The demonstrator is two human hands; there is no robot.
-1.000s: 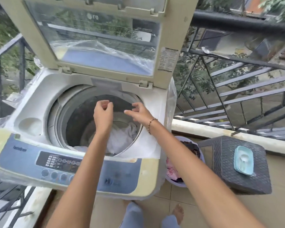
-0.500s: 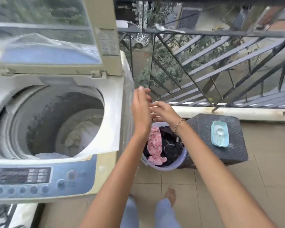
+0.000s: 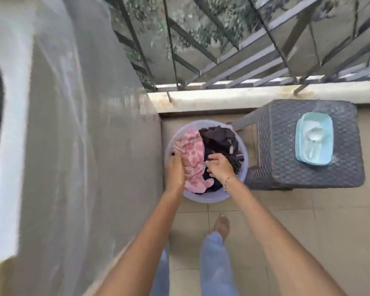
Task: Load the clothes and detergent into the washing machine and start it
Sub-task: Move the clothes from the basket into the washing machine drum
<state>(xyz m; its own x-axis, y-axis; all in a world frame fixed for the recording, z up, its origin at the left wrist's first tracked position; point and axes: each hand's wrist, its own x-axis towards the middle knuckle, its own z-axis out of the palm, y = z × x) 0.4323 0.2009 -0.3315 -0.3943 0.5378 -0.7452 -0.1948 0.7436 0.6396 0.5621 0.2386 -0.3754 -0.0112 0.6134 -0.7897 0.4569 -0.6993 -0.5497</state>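
A pale purple basket (image 3: pixel 242 167) on the floor holds a pink patterned cloth (image 3: pixel 190 159) and dark clothes (image 3: pixel 219 138). My left hand (image 3: pixel 175 169) is at the basket's left rim, fingers closed against the pink cloth. My right hand (image 3: pixel 219 166) is down in the basket, fingers curled on the dark clothes. The washing machine (image 3: pixel 73 124) fills the left of the view, blurred, with a sliver of its drum opening at the far left. A light blue detergent container (image 3: pixel 314 141) with white powder sits on a dark woven stool (image 3: pixel 271 150).
A metal railing (image 3: pixel 233 60) and a low concrete ledge (image 3: pixel 244 95) run behind the basket and stool. My bare foot (image 3: pixel 221 224) and jeans leg (image 3: pixel 214 259) stand on the beige tiled floor (image 3: pixel 308 221) just in front of the basket.
My view swung right and down from the drum to the basket. Both hands left the machine opening, dropped into the basket and closed on the clothes.
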